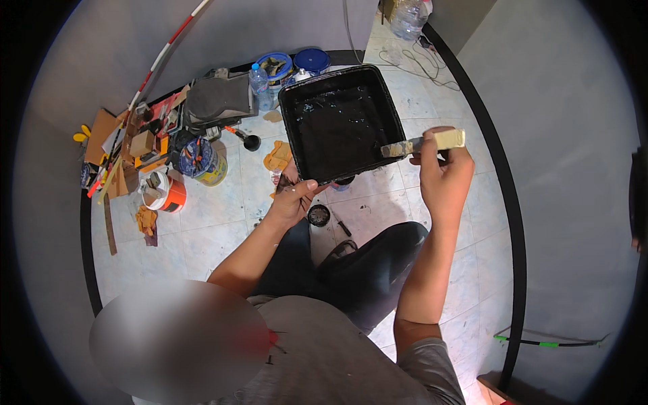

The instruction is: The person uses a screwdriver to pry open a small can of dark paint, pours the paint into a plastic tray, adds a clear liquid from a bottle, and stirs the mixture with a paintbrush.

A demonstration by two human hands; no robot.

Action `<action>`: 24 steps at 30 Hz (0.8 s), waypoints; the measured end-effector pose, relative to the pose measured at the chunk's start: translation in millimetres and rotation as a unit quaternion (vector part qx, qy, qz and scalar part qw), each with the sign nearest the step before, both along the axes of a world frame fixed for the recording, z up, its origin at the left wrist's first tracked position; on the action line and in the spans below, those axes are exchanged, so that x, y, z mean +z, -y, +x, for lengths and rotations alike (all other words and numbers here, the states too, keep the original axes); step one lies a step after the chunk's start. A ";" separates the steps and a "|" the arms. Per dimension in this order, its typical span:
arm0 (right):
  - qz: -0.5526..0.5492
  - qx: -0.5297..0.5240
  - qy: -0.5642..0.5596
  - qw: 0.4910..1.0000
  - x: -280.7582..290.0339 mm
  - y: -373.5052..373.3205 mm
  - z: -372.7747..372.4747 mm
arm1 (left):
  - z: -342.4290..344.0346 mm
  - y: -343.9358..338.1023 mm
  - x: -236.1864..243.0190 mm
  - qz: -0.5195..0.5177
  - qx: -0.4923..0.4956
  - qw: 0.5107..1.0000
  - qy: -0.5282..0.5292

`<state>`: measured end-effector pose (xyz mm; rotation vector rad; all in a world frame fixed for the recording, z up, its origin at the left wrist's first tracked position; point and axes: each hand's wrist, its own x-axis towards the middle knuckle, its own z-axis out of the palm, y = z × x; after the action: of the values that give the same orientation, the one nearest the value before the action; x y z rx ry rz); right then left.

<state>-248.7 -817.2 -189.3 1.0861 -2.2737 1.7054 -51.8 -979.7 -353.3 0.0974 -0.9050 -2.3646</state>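
Note:
My left hand [295, 199] grips the near left corner of a black square plastic tray [341, 125], coated inside with dark, glossy paint-like residue. My right hand [442, 172] is closed round the cream handle of a scraper [398, 148], whose stained blade lies over the tray's near right corner. Beneath the tray, on the tiles, are a small round dark container [318, 214] and a black-handled tool [342, 225]. An orange cloth [277, 157] lies just left of the tray, partly hidden.
Tiled floor [472, 270] between grey walls [567, 202]. Cluttered boxes [142, 143], buckets [175, 194], a ladle-like tool [251, 142], bottle [262, 88] and lidded tubs [312, 61] line the left and back. A striped pole [165, 50] leans there. Cables [425, 71] and a jug [407, 23] lie at back right.

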 end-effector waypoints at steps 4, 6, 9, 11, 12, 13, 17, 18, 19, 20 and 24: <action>-0.063 -0.004 0.088 0.994 -20.6 -4.7 -1.5 | 1.4 -3.5 6.0 -0.021 0.008 0.999 0.023; -0.075 -0.003 0.136 0.988 -23.5 -7.2 0.0 | 2.2 -3.0 9.0 -0.033 0.004 0.999 0.022; -0.079 0.013 0.171 0.982 -30.4 -8.2 5.0 | -0.5 -10.4 23.4 -0.031 -0.003 0.999 0.019; -0.072 0.033 0.170 0.982 -31.3 -4.7 17.5 | -2.0 -11.3 22.7 -0.018 0.001 1.000 0.021; -0.056 0.039 0.170 0.983 -29.4 -2.6 26.8 | -4.2 -9.9 15.3 -0.029 -0.007 0.999 0.023; -0.040 0.042 0.169 0.984 -25.9 -1.1 36.6 | -6.4 -10.0 12.1 -0.039 -0.017 0.999 0.024; -0.057 0.059 0.131 0.988 -22.0 19.9 48.4 | -8.4 -12.3 7.5 0.003 -0.039 0.999 0.018; -0.091 0.068 0.120 0.986 -21.7 23.0 43.5 | -10.4 -12.5 3.3 -0.002 -0.038 0.999 0.018; -0.091 0.070 0.120 0.986 -18.9 21.4 40.7 | -11.1 -11.9 4.1 -0.008 -0.035 0.999 0.020; -0.072 0.036 0.102 0.992 -13.4 17.4 37.5 | -11.2 -12.0 6.1 -0.009 -0.033 0.999 0.019; -0.034 0.028 0.068 0.997 -13.9 2.3 38.8 | -7.9 -8.5 7.8 0.001 -0.024 1.000 0.020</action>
<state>-209.9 -819.4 -203.2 1.0619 -2.2631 1.9193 -59.7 -971.2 -345.5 0.1245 -0.9326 -2.4165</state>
